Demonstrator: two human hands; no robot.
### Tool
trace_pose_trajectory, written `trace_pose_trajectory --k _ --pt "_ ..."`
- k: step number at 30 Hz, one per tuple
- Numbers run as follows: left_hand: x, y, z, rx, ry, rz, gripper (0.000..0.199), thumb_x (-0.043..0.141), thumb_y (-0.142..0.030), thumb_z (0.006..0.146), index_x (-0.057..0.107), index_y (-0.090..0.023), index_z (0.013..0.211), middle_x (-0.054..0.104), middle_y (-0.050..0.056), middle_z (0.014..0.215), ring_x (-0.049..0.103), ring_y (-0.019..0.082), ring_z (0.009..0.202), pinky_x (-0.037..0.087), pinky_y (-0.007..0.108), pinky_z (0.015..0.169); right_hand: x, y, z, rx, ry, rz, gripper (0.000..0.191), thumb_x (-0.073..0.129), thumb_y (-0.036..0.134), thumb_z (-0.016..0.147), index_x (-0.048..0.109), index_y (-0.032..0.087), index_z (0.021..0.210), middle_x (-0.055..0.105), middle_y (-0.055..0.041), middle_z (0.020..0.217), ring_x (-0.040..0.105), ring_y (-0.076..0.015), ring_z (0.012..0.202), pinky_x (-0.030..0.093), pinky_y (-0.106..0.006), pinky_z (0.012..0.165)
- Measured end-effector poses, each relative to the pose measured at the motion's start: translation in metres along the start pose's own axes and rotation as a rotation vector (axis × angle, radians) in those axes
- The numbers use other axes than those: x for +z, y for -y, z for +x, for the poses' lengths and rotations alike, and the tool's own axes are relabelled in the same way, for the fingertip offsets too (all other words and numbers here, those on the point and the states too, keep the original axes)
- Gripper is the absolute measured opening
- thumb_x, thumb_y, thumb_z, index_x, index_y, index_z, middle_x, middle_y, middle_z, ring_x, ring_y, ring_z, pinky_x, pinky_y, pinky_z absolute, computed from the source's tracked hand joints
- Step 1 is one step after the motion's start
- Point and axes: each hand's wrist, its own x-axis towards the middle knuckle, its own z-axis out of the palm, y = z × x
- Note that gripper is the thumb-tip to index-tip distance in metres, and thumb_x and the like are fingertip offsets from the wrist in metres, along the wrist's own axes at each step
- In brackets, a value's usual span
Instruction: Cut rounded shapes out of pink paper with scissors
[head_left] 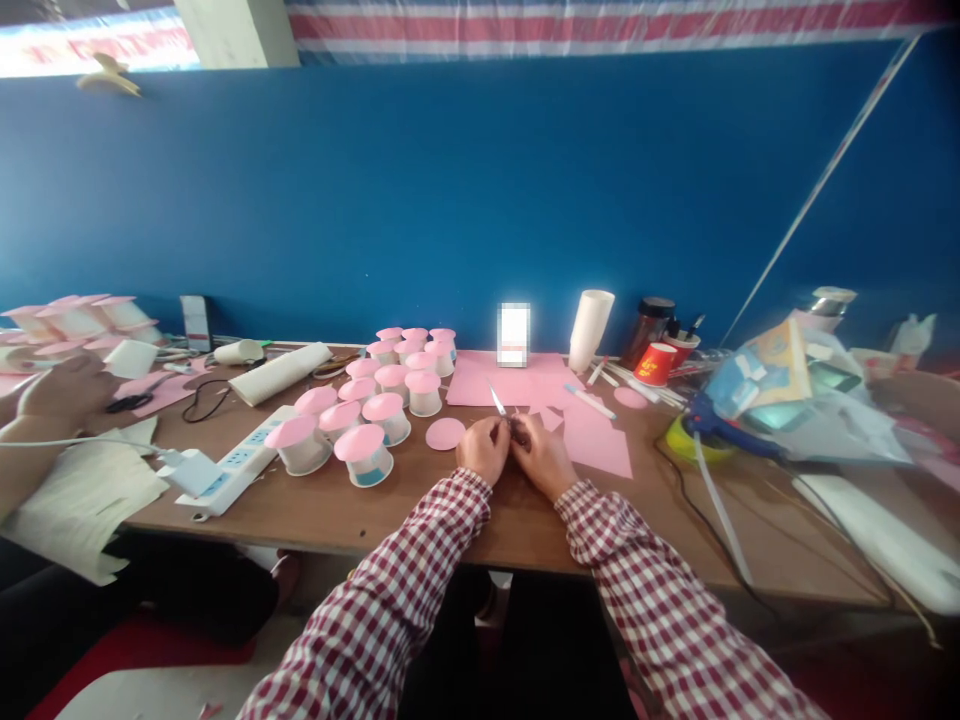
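Observation:
A pair of scissors (499,403) points its bright blade away from me, over the pink paper's near edge. Its dark handle lies between my two hands and is mostly covered by fingers. My left hand (482,450) is closed with its fingertips at the scissors. From the other side, my right hand (546,458) has its fingers curled on the dark handle. Just left of my left hand lies a pink paper disc (445,434). Cut pink paper (598,443) spreads beside my right hand, with a marker pen (590,402) on it.
Several paper cups with pink disc tops (364,455) stand at left, near a power strip (244,462) and a white roll (281,373). Stacked white cups (590,330), a red cup (654,364) and a glue gun (731,428) are at right. Another person's hand (67,392) is far left.

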Motion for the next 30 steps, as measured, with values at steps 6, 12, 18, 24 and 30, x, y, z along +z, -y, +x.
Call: trace_pose_trajectory --k 6,12,18,24,30 --pt "-0.002 -0.001 0.006 0.011 0.046 0.077 0.029 0.041 -0.034 0.087 0.064 -0.02 0.076 0.067 0.004 0.075 0.059 0.016 0.07 0.039 0.027 0.062 0.001 -0.004 0.0 -0.057 -0.078 -0.111 0.036 0.053 0.025 0.084 0.057 0.02 0.119 0.065 -0.0081 0.113 0.062 -0.0211 0.102 0.048 -0.036 0.09" --pt "0.002 0.002 0.008 0.082 0.075 0.126 0.029 0.039 -0.032 0.088 0.064 -0.02 0.078 0.067 0.005 0.078 0.059 0.017 0.075 0.041 0.028 0.067 -0.004 0.002 0.0 -0.002 -0.067 -0.198 0.035 0.055 0.026 0.083 0.058 0.024 0.118 0.068 -0.0047 0.109 0.064 -0.0212 0.097 0.05 -0.034 0.084" --pt "0.002 0.009 0.006 0.084 0.087 0.058 0.03 0.038 -0.032 0.089 0.065 -0.02 0.083 0.068 0.005 0.081 0.06 0.018 0.077 0.043 0.028 0.07 -0.003 0.003 -0.001 -0.013 0.0 -0.149 0.034 0.057 0.026 0.081 0.058 0.024 0.115 0.069 -0.0049 0.103 0.067 -0.0201 0.086 0.051 -0.032 0.078" --pt "0.002 0.011 0.007 0.122 0.096 -0.069 0.032 0.038 -0.033 0.089 0.067 -0.018 0.087 0.069 0.006 0.084 0.061 0.017 0.079 0.046 0.029 0.075 0.001 -0.004 0.0 -0.016 -0.008 -0.03 0.035 0.055 0.02 0.082 0.054 0.019 0.117 0.068 -0.0076 0.104 0.066 -0.0187 0.089 0.051 -0.032 0.082" --pt "0.005 0.008 0.002 0.139 0.124 -0.053 0.03 0.046 -0.034 0.085 0.064 -0.018 0.104 0.067 0.007 0.092 0.061 0.018 0.082 0.048 0.031 0.077 0.002 -0.007 0.002 0.024 -0.03 -0.001 0.034 0.05 0.018 0.082 0.054 0.019 0.116 0.066 -0.0083 0.105 0.064 -0.0189 0.09 0.051 -0.033 0.081"
